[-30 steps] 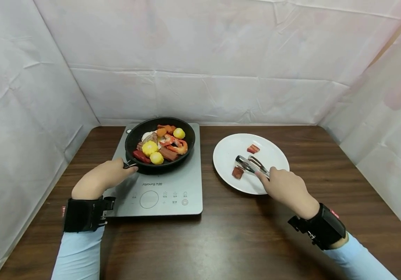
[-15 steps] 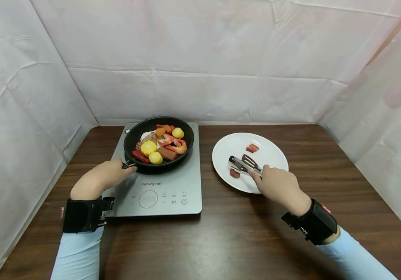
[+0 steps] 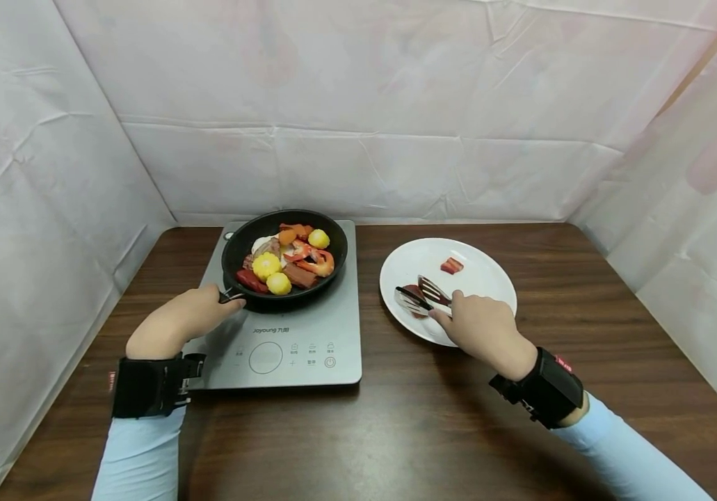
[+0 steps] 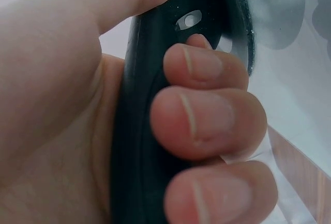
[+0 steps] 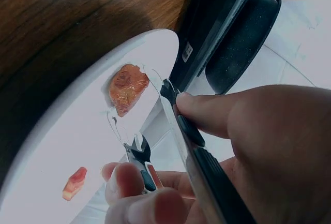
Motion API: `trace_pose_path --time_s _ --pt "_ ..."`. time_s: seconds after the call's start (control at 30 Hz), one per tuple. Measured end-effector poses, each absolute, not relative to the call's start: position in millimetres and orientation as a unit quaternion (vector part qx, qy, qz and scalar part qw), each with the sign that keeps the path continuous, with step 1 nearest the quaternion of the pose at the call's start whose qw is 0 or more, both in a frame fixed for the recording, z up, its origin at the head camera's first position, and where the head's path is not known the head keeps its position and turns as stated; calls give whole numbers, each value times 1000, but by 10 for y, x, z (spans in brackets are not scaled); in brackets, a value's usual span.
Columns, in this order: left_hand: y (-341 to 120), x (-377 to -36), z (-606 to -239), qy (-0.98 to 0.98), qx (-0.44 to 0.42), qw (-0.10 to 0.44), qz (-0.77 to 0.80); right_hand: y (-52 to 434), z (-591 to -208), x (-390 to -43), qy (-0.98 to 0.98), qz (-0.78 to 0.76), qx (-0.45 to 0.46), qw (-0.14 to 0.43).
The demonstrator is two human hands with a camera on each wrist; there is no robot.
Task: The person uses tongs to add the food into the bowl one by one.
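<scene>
My left hand (image 3: 189, 316) grips the handle of a black frying pan (image 3: 270, 226). In the left wrist view, fingers curl round the dark handle (image 4: 132, 146). The pan rests on a silver induction cooker and holds yellow corn pieces (image 3: 267, 265), a shrimp (image 3: 320, 264), sausage and meat pieces. My right hand (image 3: 486, 327) holds metal food tongs (image 3: 434, 291) with black grips, low over a white plate (image 3: 489, 282). The spread tong ends lie on either side of a browned meat piece (image 5: 128, 89). A small bacon strip (image 3: 451, 265) lies farther back on the plate.
The induction cooker (image 3: 327, 323) stands on the left of a dark wooden table (image 3: 396, 424), its touch panel facing front. White sheeting (image 3: 358, 174) hangs behind and at both sides. Each wrist wears a black camera strap.
My right hand has moved left with the tongs, bringing their spread ends from beside the browned meat piece to either side of it. My left hand and the pan hold still.
</scene>
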State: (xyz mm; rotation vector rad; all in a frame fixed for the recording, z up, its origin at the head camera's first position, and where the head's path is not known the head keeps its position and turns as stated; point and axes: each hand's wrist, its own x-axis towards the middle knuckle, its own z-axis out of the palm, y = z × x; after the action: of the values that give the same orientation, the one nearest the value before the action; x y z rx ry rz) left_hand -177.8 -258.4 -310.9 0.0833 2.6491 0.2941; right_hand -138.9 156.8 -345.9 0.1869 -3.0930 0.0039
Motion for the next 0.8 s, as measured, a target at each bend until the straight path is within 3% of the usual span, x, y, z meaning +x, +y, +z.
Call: trace_pose_path --time_s 0.47,0.8 --pt "-2594 -1765 -3090 965 30 238 110 1680 -3514 -1268 -988 5 111 106" --pt "-2615 -1788 -3118 964 39 238 111 1735 -3585 -1297 -984 10 127 128"
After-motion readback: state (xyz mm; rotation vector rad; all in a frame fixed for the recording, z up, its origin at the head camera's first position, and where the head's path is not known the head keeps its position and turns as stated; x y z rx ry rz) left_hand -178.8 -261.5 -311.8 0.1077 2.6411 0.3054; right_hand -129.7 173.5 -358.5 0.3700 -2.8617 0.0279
